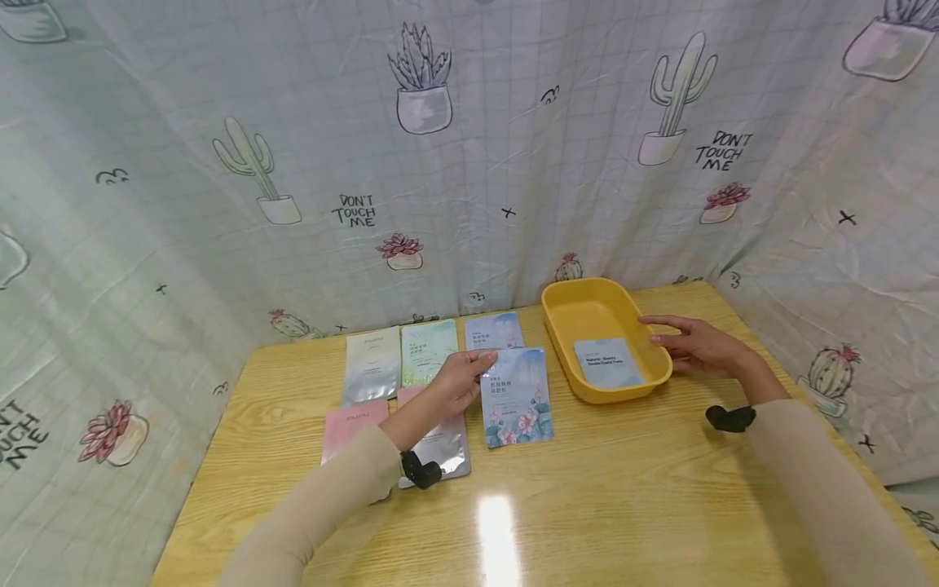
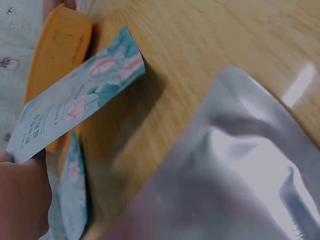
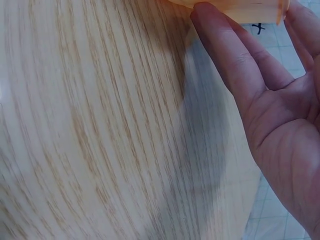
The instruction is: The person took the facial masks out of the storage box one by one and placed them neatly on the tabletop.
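Observation:
My left hand (image 1: 458, 381) pinches the upper left corner of a blue face mask sachet (image 1: 517, 399) printed with pink lotus flowers. In the left wrist view the sachet (image 2: 82, 95) hangs tilted above the table. Behind it, a matching blue sachet (image 1: 493, 329) lies partly covered. My right hand (image 1: 700, 346) touches the right side of a yellow plastic bin (image 1: 590, 293), its fingers fairly straight in the right wrist view. Inside the bin rests a light blue packet (image 1: 607, 364) with dark lettering.
Left of the held sachet lie a cream-and-silver sachet (image 1: 372, 367), a green one (image 1: 428, 346), a pink one (image 1: 355, 422) and a pink-and-silver one (image 1: 447, 448), partly behind my left arm. A cactus-print curtain (image 1: 469, 163) hangs behind the wooden table (image 1: 609, 497).

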A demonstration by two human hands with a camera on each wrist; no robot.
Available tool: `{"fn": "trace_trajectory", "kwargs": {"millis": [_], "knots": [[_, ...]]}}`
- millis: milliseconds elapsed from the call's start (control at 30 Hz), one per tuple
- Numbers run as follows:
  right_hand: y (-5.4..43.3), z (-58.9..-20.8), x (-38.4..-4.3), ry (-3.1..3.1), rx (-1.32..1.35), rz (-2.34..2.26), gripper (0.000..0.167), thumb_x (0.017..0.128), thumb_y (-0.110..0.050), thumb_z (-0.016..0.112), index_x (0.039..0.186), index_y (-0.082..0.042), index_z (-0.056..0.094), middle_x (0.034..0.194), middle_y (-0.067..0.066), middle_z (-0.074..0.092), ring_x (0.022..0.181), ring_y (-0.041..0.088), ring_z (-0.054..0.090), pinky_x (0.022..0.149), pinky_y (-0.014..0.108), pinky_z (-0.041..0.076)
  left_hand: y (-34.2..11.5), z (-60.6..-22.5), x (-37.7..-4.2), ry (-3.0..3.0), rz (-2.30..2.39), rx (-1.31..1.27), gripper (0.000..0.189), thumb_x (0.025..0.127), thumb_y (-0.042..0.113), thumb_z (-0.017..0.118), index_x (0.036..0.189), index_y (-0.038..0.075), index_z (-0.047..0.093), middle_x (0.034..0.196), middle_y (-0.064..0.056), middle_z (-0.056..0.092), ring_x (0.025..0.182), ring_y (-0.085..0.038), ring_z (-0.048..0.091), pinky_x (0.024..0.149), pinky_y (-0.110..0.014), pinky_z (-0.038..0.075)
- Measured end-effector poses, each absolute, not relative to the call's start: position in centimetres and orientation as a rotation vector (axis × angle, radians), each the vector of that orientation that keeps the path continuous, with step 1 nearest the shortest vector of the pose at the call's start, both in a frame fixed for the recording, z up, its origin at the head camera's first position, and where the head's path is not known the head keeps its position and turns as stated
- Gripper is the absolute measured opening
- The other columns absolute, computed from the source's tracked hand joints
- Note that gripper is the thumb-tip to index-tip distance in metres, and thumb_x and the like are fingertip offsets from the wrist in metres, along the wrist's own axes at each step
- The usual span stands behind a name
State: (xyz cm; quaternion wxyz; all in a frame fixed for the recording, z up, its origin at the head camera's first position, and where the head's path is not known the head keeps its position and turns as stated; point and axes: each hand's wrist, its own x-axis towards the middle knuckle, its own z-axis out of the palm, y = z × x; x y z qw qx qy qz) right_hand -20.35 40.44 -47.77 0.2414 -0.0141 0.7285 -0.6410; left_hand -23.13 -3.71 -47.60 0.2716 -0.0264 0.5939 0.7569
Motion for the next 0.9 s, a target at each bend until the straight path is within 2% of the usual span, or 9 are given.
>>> {"fn": "trace_trajectory", "kwargs": {"millis": [133, 333, 467, 600, 667, 767, 900], "knots": [[40.4, -47.8, -20.4, 1.986, -0.037, -1.753, 0.061, 0.108, -0.02, 0.052, 0.163, -0.014, 0.025, 0.135, -0.002, 0.058, 0.109, 0.023, 0.07, 0.091, 0.041, 0.059, -4.0, -48.6, -23.0, 1.6, 2.032, -0.121, 0.034, 0.106, 0.01, 0.054, 0.132, -0.011, 0.06, 0.124, -0.021, 0.067, 0.104, -0.02, 0.07, 0.089, -0.03, 0.059], [40.4, -47.7, -20.5, 1.983, -0.044, -1.754, 0.061, 0.108, -0.019, 0.053, 0.162, -0.014, 0.027, 0.136, 0.0, 0.059, 0.108, 0.025, 0.07, 0.09, 0.041, 0.059, -4.6, -49.2, -22.9, 1.621, 1.989, -0.165, 0.034, 0.106, 0.01, 0.055, 0.132, -0.011, 0.06, 0.126, -0.022, 0.066, 0.105, -0.023, 0.071, 0.09, -0.034, 0.059], [40.3, -47.5, -20.5, 2.005, -0.036, -1.731, 0.062, 0.108, -0.02, 0.054, 0.162, -0.014, 0.026, 0.144, 0.01, 0.053, 0.109, 0.023, 0.07, 0.091, 0.041, 0.059, -4.8, -49.7, -22.8, 1.629, 1.952, -0.174, 0.034, 0.107, 0.01, 0.052, 0.132, -0.013, 0.057, 0.128, -0.023, 0.065, 0.108, -0.024, 0.07, 0.093, -0.036, 0.058], [40.2, -47.3, -20.4, 2.038, -0.031, -1.703, 0.063, 0.108, -0.022, 0.054, 0.163, -0.013, 0.025, 0.156, 0.025, 0.035, 0.11, 0.021, 0.069, 0.092, 0.042, 0.059, -4.8, -50.3, -22.7, 1.597, 1.97, -0.187, 0.036, 0.108, 0.01, 0.05, 0.134, -0.014, 0.054, 0.13, -0.025, 0.063, 0.111, -0.026, 0.068, 0.095, -0.036, 0.057], [40.2, -47.3, -20.4, 2.041, -0.032, -1.697, 0.064, 0.107, -0.022, 0.055, 0.163, -0.013, 0.024, 0.159, 0.028, 0.029, 0.111, 0.02, 0.068, 0.092, 0.042, 0.058, -4.7, -50.6, -22.7, 1.588, 1.982, -0.197, 0.037, 0.108, 0.009, 0.05, 0.135, -0.015, 0.053, 0.13, -0.025, 0.063, 0.111, -0.027, 0.069, 0.095, -0.037, 0.057], [40.2, -47.4, -20.4, 2.042, -0.056, -1.682, 0.064, 0.108, -0.023, 0.054, 0.163, -0.014, 0.023, 0.158, 0.026, 0.031, 0.113, 0.02, 0.068, 0.094, 0.042, 0.058, -4.8, -50.9, -22.6, 1.585, 1.982, -0.222, 0.036, 0.107, 0.009, 0.051, 0.133, -0.016, 0.054, 0.127, -0.026, 0.065, 0.108, -0.028, 0.07, 0.093, -0.037, 0.058], [40.3, -47.4, -20.5, 2.056, -0.076, -1.67, 0.063, 0.108, -0.022, 0.054, 0.162, -0.014, 0.025, 0.15, 0.015, 0.044, 0.112, 0.021, 0.068, 0.092, 0.042, 0.058, -4.9, -50.9, -22.6, 1.594, 1.952, -0.215, 0.035, 0.107, 0.01, 0.052, 0.131, -0.015, 0.057, 0.123, -0.025, 0.067, 0.103, -0.027, 0.072, 0.09, -0.038, 0.059]]}}
